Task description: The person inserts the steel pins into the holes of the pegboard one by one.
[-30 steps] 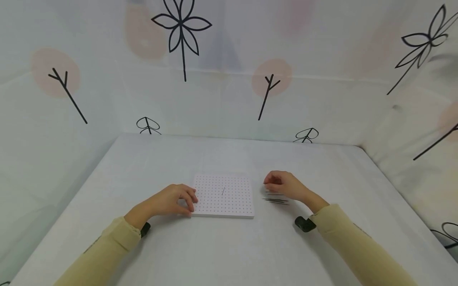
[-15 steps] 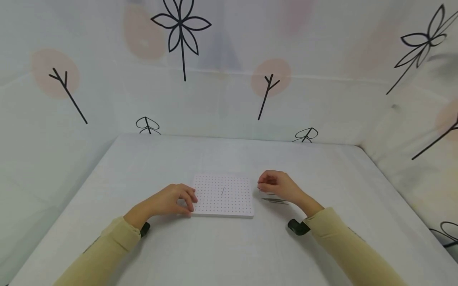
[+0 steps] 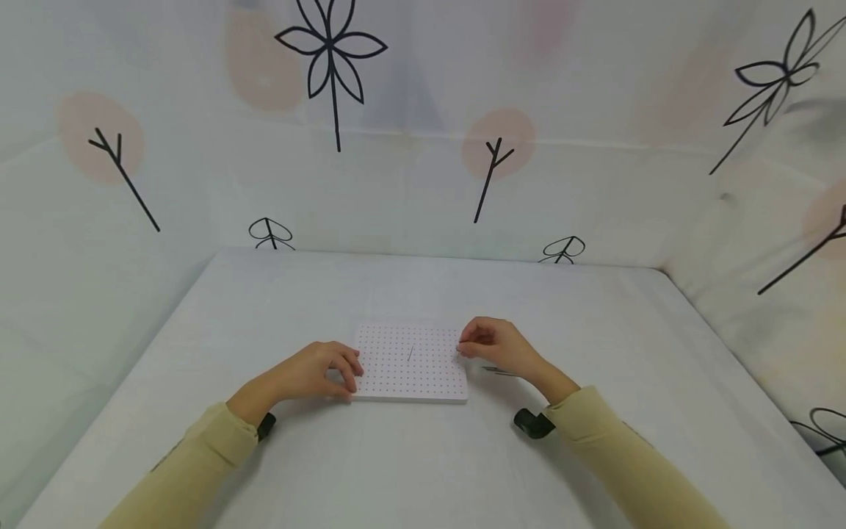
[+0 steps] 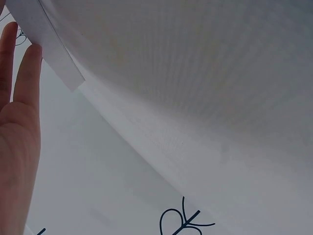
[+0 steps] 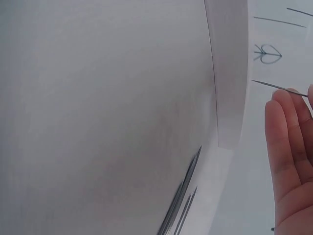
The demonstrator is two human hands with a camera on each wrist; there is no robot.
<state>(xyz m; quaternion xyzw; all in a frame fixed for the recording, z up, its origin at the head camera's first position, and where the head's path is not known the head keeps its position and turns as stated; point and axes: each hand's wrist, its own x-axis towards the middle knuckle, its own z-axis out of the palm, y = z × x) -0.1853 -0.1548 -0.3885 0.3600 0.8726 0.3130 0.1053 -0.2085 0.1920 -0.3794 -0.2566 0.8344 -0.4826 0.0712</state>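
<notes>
A white board [image 3: 390, 393] dotted with rows of small holes lies flat on the table. One thin dark needle [image 3: 410, 353] stands leaning near its middle. My left hand [image 3: 324, 369] rests on the board's left edge, fingers spread along it and thumb at the near corner; its two visible fingers are fairly straight in the left wrist view. At the board's right edge, my right hand [image 3: 497, 342] pinches a thin metal needle [image 5: 279, 87], its pointed end sticking out past the fingertips towards the board. The thumb is mostly out of the right wrist view.
Several more needles [image 5: 182, 196] lie in a small pile on the table right of the board, partly under the right hand. A white cloth [image 3: 410, 470] covers the table. Patterned curtains [image 3: 410, 184] enclose the back and sides.
My right hand has moved left from above the needle pile to the board's right edge, with a needle between its fingers. The left hand has stayed on the board.
</notes>
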